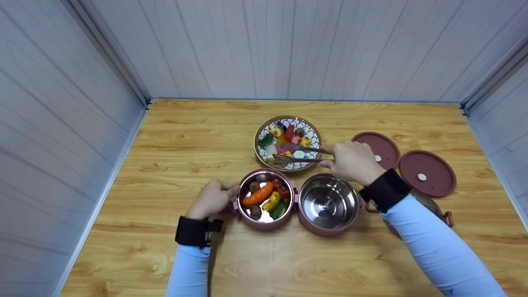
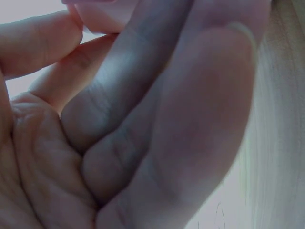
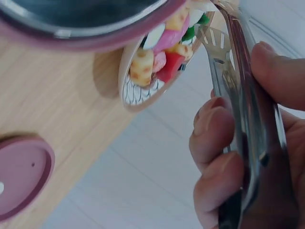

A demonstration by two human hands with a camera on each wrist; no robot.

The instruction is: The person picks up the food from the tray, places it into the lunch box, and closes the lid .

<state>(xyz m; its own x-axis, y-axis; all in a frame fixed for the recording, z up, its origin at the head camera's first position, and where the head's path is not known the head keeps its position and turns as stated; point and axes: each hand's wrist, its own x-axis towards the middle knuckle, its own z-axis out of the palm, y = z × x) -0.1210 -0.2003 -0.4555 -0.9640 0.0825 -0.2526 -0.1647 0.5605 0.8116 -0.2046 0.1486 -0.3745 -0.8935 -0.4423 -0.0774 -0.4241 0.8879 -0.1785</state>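
My right hand [image 1: 355, 163] grips metal serving tongs [image 3: 257, 124], its thumb and fingers on opposite sides of the arms. The slotted tong ends are over a patterned plate [image 1: 264, 158] that bears several toy food pieces, among them an egg slice [image 1: 299, 154]. With its thumb and fingertips, my left hand [image 1: 211, 199] holds the left-side handle of a pink pot [image 1: 264, 225]. Inside that pot lie an orange sausage [image 1: 258, 194], a yellow piece [image 1: 271, 201], a green piece [image 1: 279, 209] and brown pieces. In the left wrist view the fingers are curled and hide most of the handle.
A second pink pot [image 1: 328, 206], steel inside with no food in it, stands against the first one's right side. Two dark red lids [image 1: 427, 173] lie at the right. Partly under my right forearm is a glass lid [image 1: 429, 202]. Panel walls [image 1: 264, 49] enclose the wooden table [image 1: 185, 136].
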